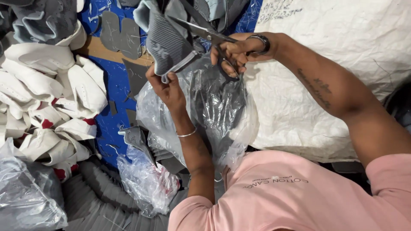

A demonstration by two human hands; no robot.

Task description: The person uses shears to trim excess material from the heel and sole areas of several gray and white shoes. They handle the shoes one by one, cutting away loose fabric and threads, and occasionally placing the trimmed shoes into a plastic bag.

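Observation:
My left hand (165,85) grips the lower edge of a grey textured shoe upper (168,40), holding it up over a clear plastic bag (214,107) in my lap. My right hand (234,53) has its fingers through the black handles of a pair of scissors (201,30). The scissor blades are parted and point up and left across the grey upper. A ring sits on my right hand and a thin bangle on my left wrist.
A pile of white shoe uppers (47,98) with red inner patches lies at the left. Grey cut pieces (120,32) rest on a blue surface (115,90). A white woven sack (325,55) covers the right. More clear bags (147,184) and grey stacked pieces (94,196) lie below.

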